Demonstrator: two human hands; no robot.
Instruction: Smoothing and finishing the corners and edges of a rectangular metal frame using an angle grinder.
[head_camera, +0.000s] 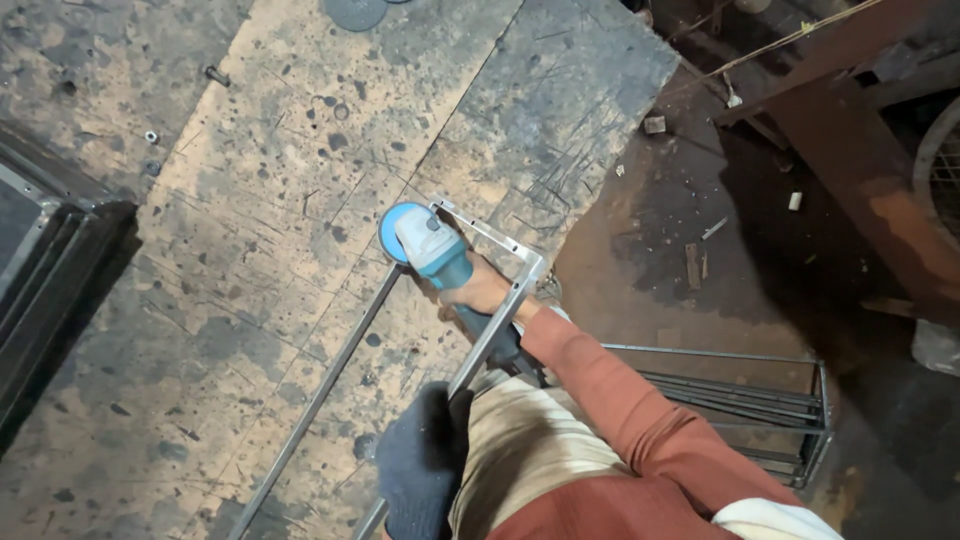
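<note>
A worn, scorched wooden board bench (300, 200), pale brown and blotched with dark burn marks and scratches, carries a thin grey metal rod frame (330, 385) lying at a slant. A dark bolt (216, 75) and a small nut (151, 136) rest near its left edge, and a grey round grinding disc (355, 12) lies at its far edge.
</note>
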